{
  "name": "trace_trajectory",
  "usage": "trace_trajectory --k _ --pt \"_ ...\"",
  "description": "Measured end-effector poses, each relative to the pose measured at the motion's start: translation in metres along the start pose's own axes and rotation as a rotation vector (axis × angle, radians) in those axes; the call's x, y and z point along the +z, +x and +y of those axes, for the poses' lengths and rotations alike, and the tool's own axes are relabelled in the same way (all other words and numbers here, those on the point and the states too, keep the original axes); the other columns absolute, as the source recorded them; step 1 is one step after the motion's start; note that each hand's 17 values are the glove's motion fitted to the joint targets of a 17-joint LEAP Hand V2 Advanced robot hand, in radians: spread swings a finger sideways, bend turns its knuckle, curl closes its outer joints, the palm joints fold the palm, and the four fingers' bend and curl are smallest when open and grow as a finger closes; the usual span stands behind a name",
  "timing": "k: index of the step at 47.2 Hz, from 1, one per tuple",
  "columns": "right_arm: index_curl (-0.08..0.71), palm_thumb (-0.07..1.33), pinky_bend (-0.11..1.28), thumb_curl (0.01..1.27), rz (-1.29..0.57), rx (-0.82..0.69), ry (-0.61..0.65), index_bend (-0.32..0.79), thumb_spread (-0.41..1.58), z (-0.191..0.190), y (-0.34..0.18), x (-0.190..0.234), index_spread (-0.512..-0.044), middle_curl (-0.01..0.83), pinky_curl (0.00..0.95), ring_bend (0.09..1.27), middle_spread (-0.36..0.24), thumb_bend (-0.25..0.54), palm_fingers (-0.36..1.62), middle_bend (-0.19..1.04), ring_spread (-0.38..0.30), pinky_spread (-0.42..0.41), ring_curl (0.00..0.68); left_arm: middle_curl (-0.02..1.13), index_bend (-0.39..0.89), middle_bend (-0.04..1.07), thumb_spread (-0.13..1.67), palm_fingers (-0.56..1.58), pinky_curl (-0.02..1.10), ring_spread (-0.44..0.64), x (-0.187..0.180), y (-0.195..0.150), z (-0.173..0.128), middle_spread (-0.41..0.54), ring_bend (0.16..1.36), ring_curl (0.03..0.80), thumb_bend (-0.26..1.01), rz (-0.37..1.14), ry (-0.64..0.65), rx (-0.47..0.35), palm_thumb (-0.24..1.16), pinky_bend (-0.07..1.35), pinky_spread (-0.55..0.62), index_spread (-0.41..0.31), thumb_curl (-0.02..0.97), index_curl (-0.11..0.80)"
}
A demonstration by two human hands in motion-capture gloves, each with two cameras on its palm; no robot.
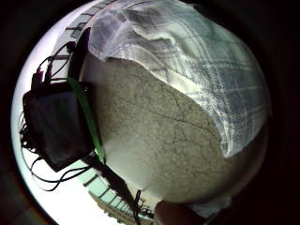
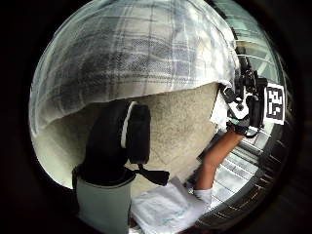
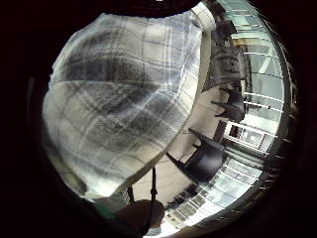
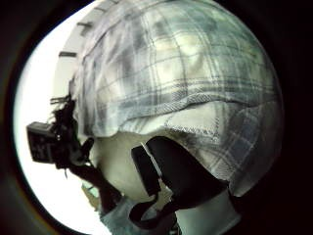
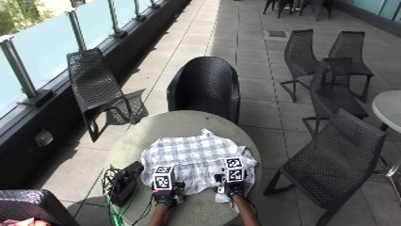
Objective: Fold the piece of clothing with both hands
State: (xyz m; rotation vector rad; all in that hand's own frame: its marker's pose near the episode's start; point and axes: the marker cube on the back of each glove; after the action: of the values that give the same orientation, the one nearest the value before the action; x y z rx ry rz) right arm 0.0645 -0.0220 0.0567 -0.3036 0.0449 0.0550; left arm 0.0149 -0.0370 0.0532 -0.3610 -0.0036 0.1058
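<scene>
A grey and white plaid cloth [image 5: 194, 157] lies spread on the round stone table [image 5: 181, 122]. Both hands are at its near edge, my left hand [image 5: 166, 194] at the left and my right hand [image 5: 234, 188] at the right. In the palm views the cloth [image 1: 201, 61] hangs raised off the table top [image 1: 154, 136], close to both palms. The left thumb [image 2: 117, 141] curls under the cloth's edge [image 2: 146, 58]. Likewise the right thumb [image 4: 176, 171] curls under the hem [image 4: 195, 122]. Each hand pinches the near edge.
A black box with cables [image 5: 125, 181] sits on the table just left of my left hand. Black wicker chairs stand around the table: behind it [image 5: 206, 87], at the far left [image 5: 94, 84] and at the right [image 5: 338, 155].
</scene>
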Motion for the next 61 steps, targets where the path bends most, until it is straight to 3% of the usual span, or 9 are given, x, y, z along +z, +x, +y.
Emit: trace_trajectory --k 6,11,16,23,31,42,50,56,61 --pt "0.219 0.27 0.71 0.25 -0.087 -0.029 -0.037 0.11 1.06 0.002 -0.001 0.007 -0.411 0.322 0.274 0.29 -0.026 -0.015 -0.05 0.19 0.168 0.288 0.246 0.34 0.15 0.22 1.16 -0.02 0.25 0.39 -0.001 0.000 0.000 0.121 0.63 0.269 -0.01 0.024 0.034 0.015 0.23 0.54 0.54 -0.055 0.282 0.228" --pt "0.235 0.37 0.72 0.27 -0.089 -0.058 0.111 0.17 1.09 -0.007 -0.002 0.003 -0.413 0.329 0.275 0.32 -0.068 0.023 0.13 0.21 0.136 0.261 0.253 0.33 0.26 0.19 1.22 0.11 0.25 0.38 -0.007 -0.003 -0.008 0.111 0.58 0.253 0.01 -0.114 0.194 -0.019 0.28 0.54 0.51 -0.061 0.288 0.279" --pt "0.279 0.53 0.67 0.30 -0.004 -0.045 0.304 0.26 1.18 -0.013 0.001 -0.005 -0.414 0.331 0.246 0.36 -0.144 0.101 0.50 0.20 0.026 0.189 0.247 0.32 0.28 0.18 1.31 0.41 0.25 0.26 0.016 -0.024 -0.072 0.051 0.61 0.248 0.07 -0.305 0.427 -0.006 0.40 0.56 0.38 -0.095 0.310 0.311" --pt "0.348 0.75 0.53 0.34 0.023 -0.086 0.608 0.32 1.24 -0.049 0.005 -0.013 -0.384 0.362 0.234 0.42 -0.214 0.197 0.84 0.24 -0.109 0.082 0.294 0.34 0.28 0.19 1.35 0.88 0.29 -0.01 0.013 -0.033 -0.090 -0.097 0.63 0.280 0.17 -0.360 0.587 0.034 0.61 0.59 0.07 -0.182 0.365 0.349" --pt "0.361 0.88 0.49 0.36 0.007 -0.190 0.451 0.17 1.21 -0.059 0.013 0.010 -0.339 0.407 0.255 0.52 -0.240 0.223 1.24 0.32 -0.222 -0.083 0.351 0.41 0.22 0.27 1.31 1.16 0.31 -0.22 0.001 -0.028 -0.042 -0.241 0.62 0.329 0.17 -0.225 0.447 0.074 0.70 0.48 -0.15 -0.260 0.387 0.380" --pt "0.347 0.93 0.51 0.34 -0.018 -0.462 -0.222 0.13 1.16 -0.018 0.000 -0.061 -0.320 0.456 0.304 0.65 -0.254 0.177 1.34 0.44 -0.273 -0.216 0.410 0.46 0.17 0.36 1.30 1.24 0.34 -0.32 -0.042 -0.030 0.020 -0.314 0.60 0.354 0.15 -0.020 -0.113 0.228 0.76 0.40 -0.25 -0.295 0.382 0.412" --pt "0.327 0.95 0.56 0.33 -0.210 -0.321 -0.243 0.11 1.16 -0.034 -0.018 -0.142 -0.314 0.472 0.334 0.73 -0.244 0.145 1.36 0.48 -0.265 -0.295 0.436 0.48 0.11 0.38 1.32 1.26 0.36 -0.36 -0.110 -0.047 -0.034 -0.323 0.70 0.394 0.16 -0.014 0.051 0.031 0.81 0.40 -0.28 -0.273 0.376 0.386" --pt "0.321 0.94 0.57 0.33 -0.204 -0.116 -0.205 0.12 1.13 -0.096 -0.023 -0.138 -0.312 0.486 0.350 0.79 -0.237 0.102 1.37 0.52 -0.249 -0.323 0.459 0.49 0.12 0.41 1.32 1.27 0.37 -0.37 -0.149 -0.044 -0.061 -0.325 0.78 0.427 0.14 -0.131 0.320 -0.161 0.82 0.38 -0.29 -0.267 0.370 0.372" --pt "0.319 0.92 0.62 0.32 -0.086 -0.036 -0.173 0.12 1.10 -0.141 -0.027 -0.113 -0.312 0.496 0.374 0.82 -0.229 0.058 1.37 0.55 -0.238 -0.327 0.473 0.51 0.17 0.48 1.34 1.24 0.37 -0.36 -0.126 -0.040 -0.099 -0.329 0.84 0.455 0.14 -0.146 0.347 -0.173 0.83 0.27 -0.24 -0.272 0.362 0.390"
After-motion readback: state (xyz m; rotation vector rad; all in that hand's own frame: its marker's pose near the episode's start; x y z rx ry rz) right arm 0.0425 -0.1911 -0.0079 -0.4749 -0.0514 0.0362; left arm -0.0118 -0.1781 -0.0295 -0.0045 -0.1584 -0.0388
